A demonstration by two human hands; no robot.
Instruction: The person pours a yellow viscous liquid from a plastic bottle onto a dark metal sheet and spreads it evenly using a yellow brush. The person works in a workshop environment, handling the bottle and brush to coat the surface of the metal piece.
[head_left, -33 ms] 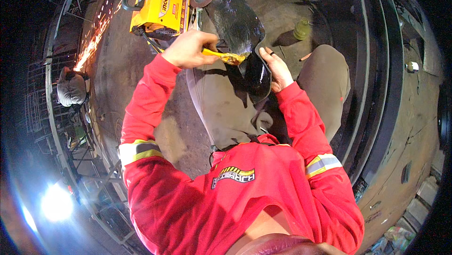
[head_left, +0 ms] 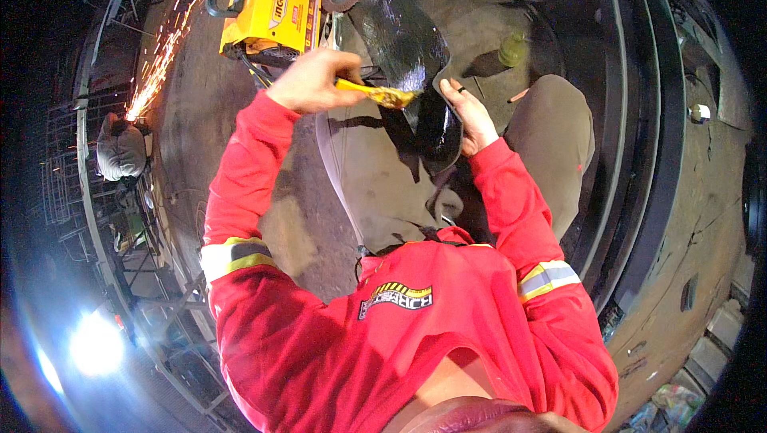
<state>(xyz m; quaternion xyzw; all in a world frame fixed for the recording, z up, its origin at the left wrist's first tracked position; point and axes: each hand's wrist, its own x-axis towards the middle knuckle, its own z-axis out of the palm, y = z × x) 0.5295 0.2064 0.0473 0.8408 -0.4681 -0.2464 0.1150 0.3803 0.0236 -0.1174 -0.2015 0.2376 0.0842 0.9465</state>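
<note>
In the upper centre of the frame, the left hand (head_left: 316, 83) grips a yellow brush (head_left: 377, 93) over the black panel (head_left: 403, 33), whose edge the right hand (head_left: 471, 117) grasps, probably to steady it

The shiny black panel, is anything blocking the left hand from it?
Only the yellow-handled paintbrush, gripped in the left hand, sits between, its bristle end over the glossy black panel; nothing else visible blocks it.

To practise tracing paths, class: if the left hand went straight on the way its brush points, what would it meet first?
The brush in the left hand leads; first in line looks to be the black sheet, which it may be touching, as depth is unclear.
</note>
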